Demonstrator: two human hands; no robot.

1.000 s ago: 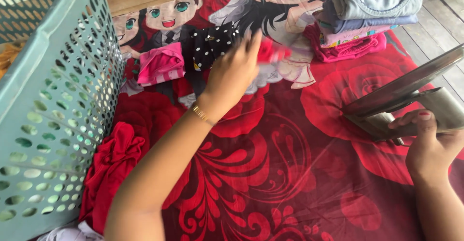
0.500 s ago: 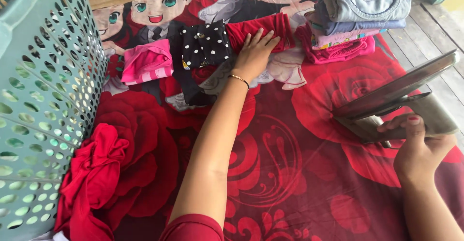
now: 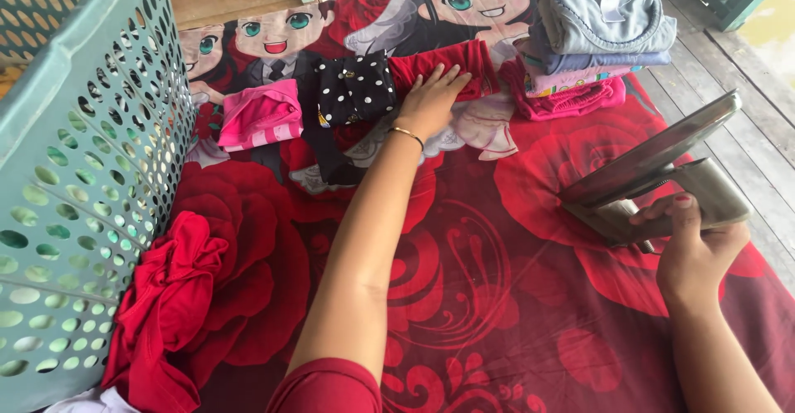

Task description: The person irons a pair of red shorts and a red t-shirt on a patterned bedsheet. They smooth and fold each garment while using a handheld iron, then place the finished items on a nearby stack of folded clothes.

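**Operator A:** Report the change in the left hand (image 3: 431,102).

**Operator B:** One second back it was lifted above the blanket (image 3: 497,297) with a red garment bunched and blurred in its grip. Half a second back it came down flat. Now it lies palm down, fingers spread and extended, pressing the folded red garment (image 3: 439,69). Nothing is pinched; contact is by the flat of the palm and fingers only.

**Operator A:** Meaning for the work?

**Operator B:** As a judgement: the fold is finished and placed, and the hand is smoothing it into the row.

**Operator A:** Location and orientation of the garment.

**Operator B:** It lies on the far part of the blanket, touching the black polka-dot garment (image 3: 356,88) on its left, with the stack of folded clothes (image 3: 596,44) near on its right. Its long axis runs left to right, tilted slightly, the right end further from the person. A folded pink garment (image 3: 261,113) sits beyond the polka-dot piece.

**Operator A:** Right hand (image 3: 691,251)?

**Operator B:** Curled around the handle of a flat iron (image 3: 654,185), thumb over the top, the iron tipped up on its heel and its sole plate off the cloth. That grip has not altered. A crumpled red cloth (image 3: 170,313) lies beside the green laundry basket (image 3: 74,173).
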